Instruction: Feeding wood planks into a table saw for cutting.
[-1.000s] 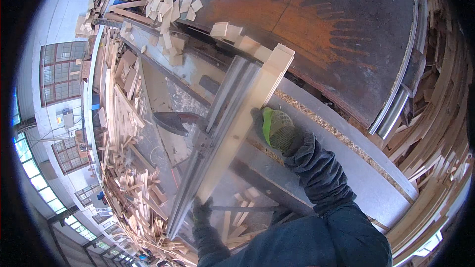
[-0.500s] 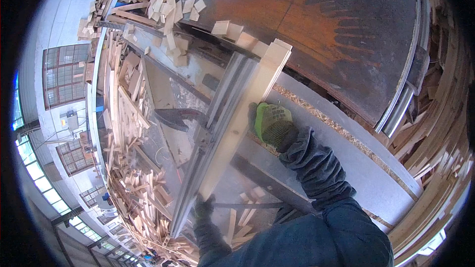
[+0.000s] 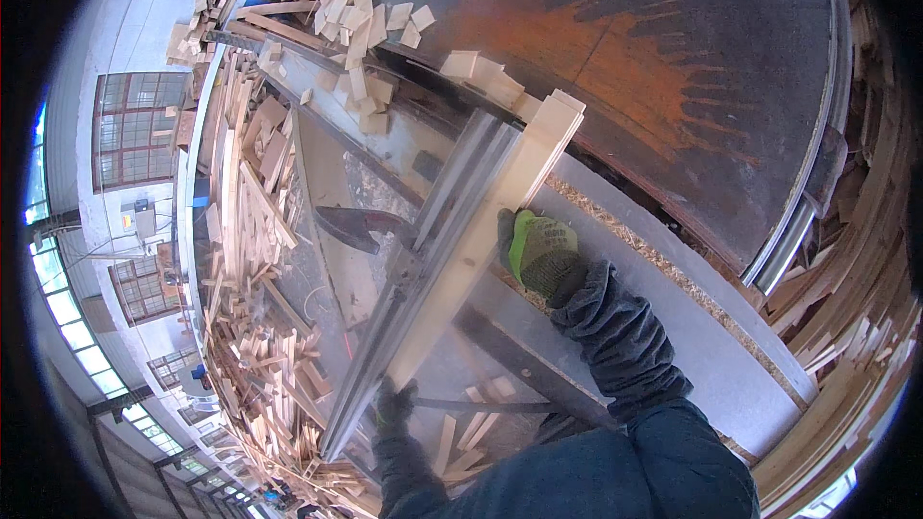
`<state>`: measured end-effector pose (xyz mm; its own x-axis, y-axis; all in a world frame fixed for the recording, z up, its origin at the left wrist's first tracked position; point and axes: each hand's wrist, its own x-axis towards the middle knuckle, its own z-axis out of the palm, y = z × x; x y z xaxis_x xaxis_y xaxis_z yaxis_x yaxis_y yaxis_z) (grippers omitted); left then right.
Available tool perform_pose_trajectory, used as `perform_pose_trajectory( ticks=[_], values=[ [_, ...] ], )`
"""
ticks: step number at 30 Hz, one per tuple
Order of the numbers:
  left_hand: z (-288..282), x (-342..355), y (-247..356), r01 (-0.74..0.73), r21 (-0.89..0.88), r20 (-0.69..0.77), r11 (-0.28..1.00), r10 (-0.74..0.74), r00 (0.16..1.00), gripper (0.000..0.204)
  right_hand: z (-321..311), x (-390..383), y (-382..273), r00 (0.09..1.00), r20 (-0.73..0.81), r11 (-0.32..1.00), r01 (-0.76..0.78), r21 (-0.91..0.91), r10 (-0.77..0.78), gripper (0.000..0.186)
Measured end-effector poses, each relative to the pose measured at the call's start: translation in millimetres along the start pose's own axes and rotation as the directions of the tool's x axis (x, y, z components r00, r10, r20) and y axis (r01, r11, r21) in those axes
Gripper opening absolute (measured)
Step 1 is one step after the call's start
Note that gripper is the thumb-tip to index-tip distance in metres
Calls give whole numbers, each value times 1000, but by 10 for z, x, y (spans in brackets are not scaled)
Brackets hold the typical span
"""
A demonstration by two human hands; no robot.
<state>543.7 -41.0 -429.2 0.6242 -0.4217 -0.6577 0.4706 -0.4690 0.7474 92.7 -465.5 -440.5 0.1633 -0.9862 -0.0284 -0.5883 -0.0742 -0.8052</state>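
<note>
A long pale wooden board, layered at its far end, lies slantwise along a grooved metal rail. My right hand, in a green and grey knit glove, is closed against the board's right edge; its fingertips are partly hidden. At the board's near end, my left hand in a dark glove grips the wood, its fingers partly out of sight. Left of the rail, a dark, curved, fin-shaped piece sticks out.
A dark table with an orange rust stain stands ahead, small wood offcuts along its edge. Grey panels with a strip of sawdust lie to the right. Scrap wood heaps fill the left; long slats are piled far right.
The whole view has shifted a little, so the scene sits slightly farther right and lower at the top. Both hands keep their places on the board.
</note>
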Motion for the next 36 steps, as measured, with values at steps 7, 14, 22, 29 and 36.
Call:
perform_pose_trajectory(
  ticks=[7, 14, 22, 29, 36],
  values=[
    [-80, -38, 56, -2, -1, 82, 1000, 2, 997, 59, -129, 10, -218, 998, -18, 998, -56, 14, 56, 34],
    [-128, -235, 93, -64, 162, 33, 985, 60, 998, 57, -178, -60, -231, 988, -129, 997, 83, 8, -81, 35],
    [-30, -320, 154, -49, 168, 63, 985, 39, 997, 62, -175, -96, -259, 994, -110, 1000, 3, 8, -2, 36],
    [406, -397, 245, 19, 60, 45, 998, -22, 999, 68, -136, -50, -119, 991, -132, 1000, 23, 16, -21, 37],
    [243, -147, 218, 132, -104, 103, 986, -121, 987, 67, -119, -7, -99, 998, -70, 1000, -8, -29, 6, 35]
  ],
)
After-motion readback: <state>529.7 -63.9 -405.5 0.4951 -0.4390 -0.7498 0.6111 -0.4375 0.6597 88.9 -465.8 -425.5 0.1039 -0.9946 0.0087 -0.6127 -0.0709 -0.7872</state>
